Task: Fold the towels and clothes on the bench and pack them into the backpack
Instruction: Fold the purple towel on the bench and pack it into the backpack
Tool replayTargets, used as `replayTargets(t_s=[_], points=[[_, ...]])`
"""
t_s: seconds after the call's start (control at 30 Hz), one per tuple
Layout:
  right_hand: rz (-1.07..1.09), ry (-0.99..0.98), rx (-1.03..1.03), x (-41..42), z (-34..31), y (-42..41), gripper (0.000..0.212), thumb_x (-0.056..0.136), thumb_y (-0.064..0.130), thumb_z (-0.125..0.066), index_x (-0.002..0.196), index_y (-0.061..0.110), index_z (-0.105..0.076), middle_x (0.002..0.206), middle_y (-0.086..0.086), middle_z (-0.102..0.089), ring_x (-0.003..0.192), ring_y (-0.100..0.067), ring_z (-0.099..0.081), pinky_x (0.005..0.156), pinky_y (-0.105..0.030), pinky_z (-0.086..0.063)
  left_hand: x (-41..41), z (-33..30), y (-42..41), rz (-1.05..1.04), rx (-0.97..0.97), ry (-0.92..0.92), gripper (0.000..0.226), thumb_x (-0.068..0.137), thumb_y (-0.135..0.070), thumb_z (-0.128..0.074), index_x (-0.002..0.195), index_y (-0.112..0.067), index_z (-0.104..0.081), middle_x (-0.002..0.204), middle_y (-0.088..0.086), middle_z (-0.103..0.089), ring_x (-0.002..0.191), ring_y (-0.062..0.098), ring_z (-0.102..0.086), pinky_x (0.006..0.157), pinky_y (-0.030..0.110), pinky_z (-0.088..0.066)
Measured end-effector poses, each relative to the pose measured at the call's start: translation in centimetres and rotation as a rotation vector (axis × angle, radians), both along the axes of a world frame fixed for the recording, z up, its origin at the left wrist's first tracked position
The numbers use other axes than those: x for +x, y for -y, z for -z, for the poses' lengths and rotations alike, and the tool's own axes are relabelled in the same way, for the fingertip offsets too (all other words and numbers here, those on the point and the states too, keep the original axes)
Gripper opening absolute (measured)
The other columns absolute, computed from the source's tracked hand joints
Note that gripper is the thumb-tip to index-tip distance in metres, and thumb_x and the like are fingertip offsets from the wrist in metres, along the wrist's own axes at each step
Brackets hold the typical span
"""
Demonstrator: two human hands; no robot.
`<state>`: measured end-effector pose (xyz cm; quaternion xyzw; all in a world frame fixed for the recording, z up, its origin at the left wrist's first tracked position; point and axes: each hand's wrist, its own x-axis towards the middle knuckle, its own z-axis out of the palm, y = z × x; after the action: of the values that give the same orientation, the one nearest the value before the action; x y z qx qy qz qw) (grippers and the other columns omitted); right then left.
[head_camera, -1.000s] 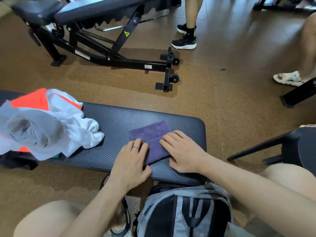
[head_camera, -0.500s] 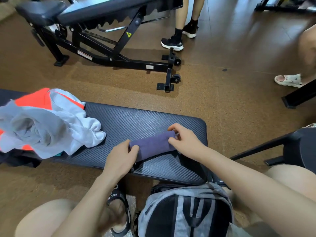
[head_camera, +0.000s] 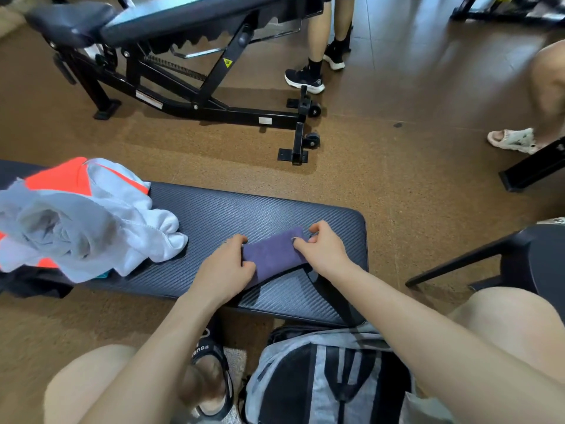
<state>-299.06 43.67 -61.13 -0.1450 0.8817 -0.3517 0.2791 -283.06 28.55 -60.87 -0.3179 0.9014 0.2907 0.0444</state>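
Towel (head_camera: 273, 255), folded small, lies on the bench (head_camera: 232, 215) toward five o'clock. Left hand (head_camera: 224, 270) pinches its nine o'clock end; right hand (head_camera: 324, 250) pinches its three o'clock end, fingers curled.

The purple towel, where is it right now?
In the head view, the purple towel lies folded on the right end of the black bench, gripped between the left hand and right hand, right of the clothes pile.

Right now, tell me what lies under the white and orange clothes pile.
Under the white and orange clothes pile a dark garment pokes out at the front-left, and a teal scrap. Both lie on the bench. How much more is buried there is hidden.
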Motion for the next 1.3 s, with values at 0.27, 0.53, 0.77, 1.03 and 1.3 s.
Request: replayTargets(t_s=[0.27,0.53,0.77,1.03,1.3], points=[[0.218,0.123,-0.079,2.6,-0.7,-1.2,0.072,0.081,0.046,-0.075,0.137,0.012,-0.044,0.128,-0.006,-0.056,0.116,-0.025,-0.057,0.096,-0.039,-0.046,0.0,-1.1,-2.0,-0.013,0.357,0.139,0.022,0.061,-0.039,-0.055,0.072,-0.021,-0.049,0.066,-0.007,-0.054,0.061,0.015,-0.047,0.056,0.032,-0.033],[0.283,0.983,-0.654,4.6,-3.2,-4.5,0.043,0.095,0.031,-0.069,0.131,0.009,-0.060,0.116,-0.012,-0.074,0.106,-0.024,-0.073,0.091,-0.041,-0.059,1.0,-2.8,-5.6,-0.121,0.795,-0.077,0.012,0.054,-0.024,-0.058,0.063,-0.027,-0.051,0.069,-0.004,-0.050,0.069,0.015,-0.042,0.070,0.036,-0.032],[0.256,0.505,-0.644,4.2,-3.6,-7.9,0.028,0.091,0.009,-0.072,0.117,0.017,-0.069,0.112,-0.006,-0.076,0.111,-0.026,-0.070,0.097,-0.044,-0.056,3.4,-1.1,-10.0,-0.055,0.495,-0.066,0.043,0.067,-0.044,-0.070,0.096,-0.019,-0.053,0.095,0.002,-0.069,0.084,0.017,-0.062,0.082,0.039,-0.050],[0.287,0.207,-0.709,3.7,-3.1,-12.9,0.034,0.088,0.009,-0.076,0.115,0.027,-0.068,0.114,0.002,-0.076,0.110,-0.016,-0.070,0.099,-0.041,-0.055,5.1,3.0,-15.8,0.481,0.107,0.011,0.069,0.083,-0.052,-0.064,0.143,-0.025,-0.043,0.133,-0.006,-0.053,0.123,0.014,-0.051,0.100,0.031,-0.044],[0.022,0.066,-0.652,6.9,-3.9,-15.5,0.046,0.088,-0.004,-0.067,0.110,0.036,-0.066,0.101,0.023,-0.075,0.097,0.005,-0.068,0.077,-0.013,-0.051,7.7,0.9,-16.6,0.698,0.177,0.034,0.030,0.081,-0.036,-0.069,0.104,-0.028,-0.051,0.083,-0.014,-0.044,0.081,0.012,-0.048,0.071,0.036,-0.043]])
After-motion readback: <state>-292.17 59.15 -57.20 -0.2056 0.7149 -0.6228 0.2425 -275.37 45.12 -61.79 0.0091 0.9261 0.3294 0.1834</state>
